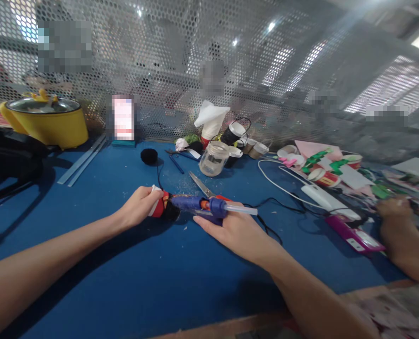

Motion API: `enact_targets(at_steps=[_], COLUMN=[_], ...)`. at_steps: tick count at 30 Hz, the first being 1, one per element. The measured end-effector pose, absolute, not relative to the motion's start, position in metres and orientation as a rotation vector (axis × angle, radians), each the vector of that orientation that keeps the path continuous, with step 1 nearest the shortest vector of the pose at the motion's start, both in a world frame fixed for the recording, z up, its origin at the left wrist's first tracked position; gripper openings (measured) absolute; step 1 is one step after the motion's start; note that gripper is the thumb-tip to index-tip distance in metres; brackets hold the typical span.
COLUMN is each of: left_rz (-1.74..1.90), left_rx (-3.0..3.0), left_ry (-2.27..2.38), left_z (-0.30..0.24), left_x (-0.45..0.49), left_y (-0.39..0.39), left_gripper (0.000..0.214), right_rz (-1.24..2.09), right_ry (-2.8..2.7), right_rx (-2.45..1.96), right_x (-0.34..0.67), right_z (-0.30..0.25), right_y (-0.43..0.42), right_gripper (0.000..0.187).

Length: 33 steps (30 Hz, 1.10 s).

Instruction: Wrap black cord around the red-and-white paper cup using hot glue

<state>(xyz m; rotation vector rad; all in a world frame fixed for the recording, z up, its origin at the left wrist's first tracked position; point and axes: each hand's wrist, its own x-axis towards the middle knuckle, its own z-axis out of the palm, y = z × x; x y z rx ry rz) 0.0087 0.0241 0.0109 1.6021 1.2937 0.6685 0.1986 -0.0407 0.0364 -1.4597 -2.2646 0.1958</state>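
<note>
My left hand [138,205] is closed around a red paper cup [158,206] lying on its side, with black yarn wound about one end. From that end a black strand runs back to a ball of black yarn [149,156]. In my right hand [242,233] is a blue hot glue gun [188,203], its nozzle at the yarn-wrapped part of the cup; whether it touches I cannot tell. A clear glue stick [242,209] juts from its rear. Just beyond the gun lie open scissors [202,184] with red handles, partly hidden.
Behind stand a glass jar [214,159], stacked paper cups [212,127] and small yarn-wrapped cups. A phone [123,117] and a yellow pot [50,123] are at the left. Right are a white power strip [329,202], cords, a purple box [354,235] and a co-worker's hand [395,209].
</note>
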Motion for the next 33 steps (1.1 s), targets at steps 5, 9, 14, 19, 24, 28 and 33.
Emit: enact_targets(at_steps=[5, 9, 14, 19, 24, 28, 33], left_rz=[0.670, 0.671, 0.667, 0.679, 0.673, 0.671, 0.668], left_rx=[1.593, 1.585, 1.598, 1.590, 1.604, 1.594, 1.599], left_ry=[1.278, 1.298, 1.307, 1.300, 1.316, 1.313, 1.325], left_z=[0.0123, 0.0120, 0.0107, 0.0094, 0.0092, 0.0094, 0.0099], left_x=[0.0096, 0.0105, 0.0093, 0.0092, 0.0097, 0.0096, 0.0100], left_y=[0.0234, 0.0241, 0.0246, 0.0243, 0.0242, 0.0237, 0.0238], left_gripper=[0.029, 0.029, 0.029, 0.029, 0.030, 0.028, 0.029], right_rz=[0.253, 0.225, 0.263, 0.231, 0.273, 0.234, 0.270], right_ry=[-2.318, -2.315, -2.302, -2.327, -2.352, -2.352, -2.348], right_rx=[-1.475, -1.504, -1.486, -1.473, -1.470, -1.465, -1.462], right_x=[0.1963, 0.1954, 0.1974, 0.1976, 0.1968, 0.1967, 0.1969], right_z=[0.0407, 0.0419, 0.0405, 0.0397, 0.0398, 0.0403, 0.0401], right_y=[-0.0429, -0.0439, -0.0446, -0.0445, -0.0455, -0.0463, -0.0464], right_gripper=[0.015, 0.014, 0.014, 0.015, 0.015, 0.014, 0.014])
